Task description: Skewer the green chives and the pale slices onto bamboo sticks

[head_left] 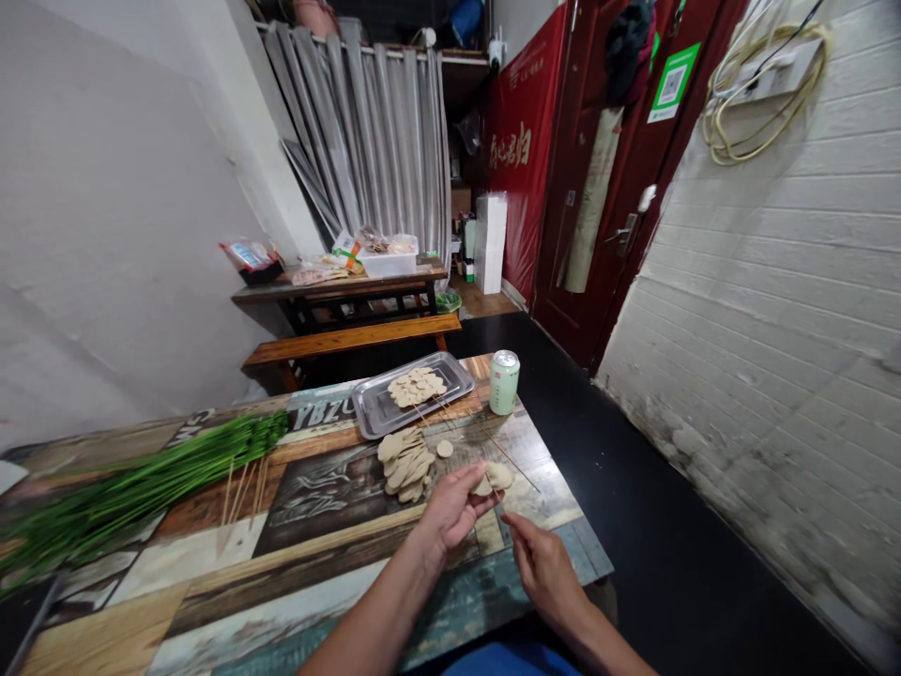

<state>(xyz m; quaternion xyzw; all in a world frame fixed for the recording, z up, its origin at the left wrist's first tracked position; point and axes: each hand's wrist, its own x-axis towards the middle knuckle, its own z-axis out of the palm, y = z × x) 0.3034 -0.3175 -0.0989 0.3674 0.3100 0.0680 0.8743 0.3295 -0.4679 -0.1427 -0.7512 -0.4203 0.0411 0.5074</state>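
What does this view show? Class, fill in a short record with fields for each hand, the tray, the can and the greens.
left hand: pinches pale slices
right hand: holds a thin skewer at the slices
loose pile: pale slices on the table
tray: metal, holds skewered slices
can: green, upright, right of tray
greens: long bundle, left side

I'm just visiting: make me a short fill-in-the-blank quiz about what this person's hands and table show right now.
1. The left hand pinches a pale round ____ at its fingertips.
2. The right hand holds a thin wooden ____.
3. The green can stands to the right of the metal ____.
4. The long green stalks lie on the ____ side of the table.

Missing words: slice; skewer; tray; left
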